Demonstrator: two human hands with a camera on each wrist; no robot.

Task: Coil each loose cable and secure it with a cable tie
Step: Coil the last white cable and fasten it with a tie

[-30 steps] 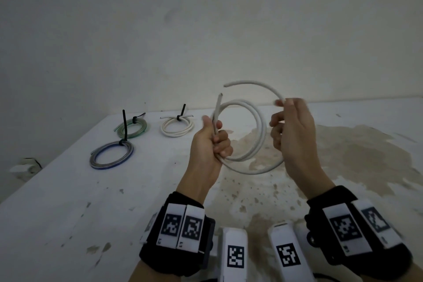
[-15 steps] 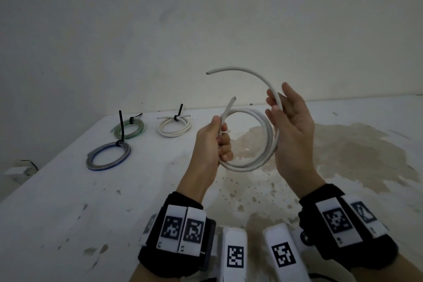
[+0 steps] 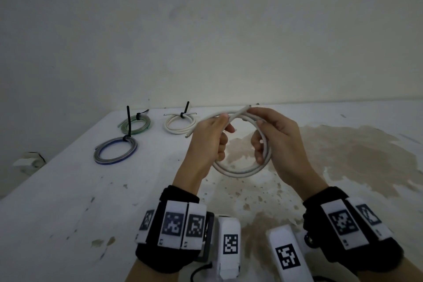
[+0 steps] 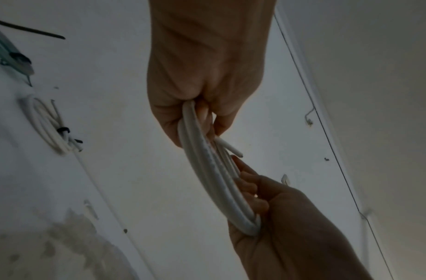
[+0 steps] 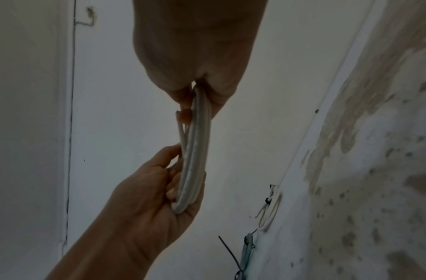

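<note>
A white cable [image 3: 238, 170] is wound into a coil of a few turns, held in the air above the table [image 3: 68, 201]. My left hand [image 3: 209, 138] grips the coil's left side, fingers curled round the strands [image 4: 202, 151]. My right hand [image 3: 274, 142] grips the right side, fingers wrapped through the loop [image 5: 197, 132]. One loose cable end [image 3: 246, 107] sticks up between the thumbs; another end [image 3: 187, 136] pokes out left of the left hand. No tie is on this coil.
Three tied coils lie at the table's far left: a white one [image 3: 179, 125], a green one [image 3: 135, 125] and a grey-blue one [image 3: 115, 150], each with a black cable tie. Brown stains [image 3: 343, 155] cover the table's right half. A wall rises behind.
The free arc of cable that stood above the coil has been folded down into it. My right hand moved from pinching that arc to gripping the coil's right side; both hands dropped lower.
</note>
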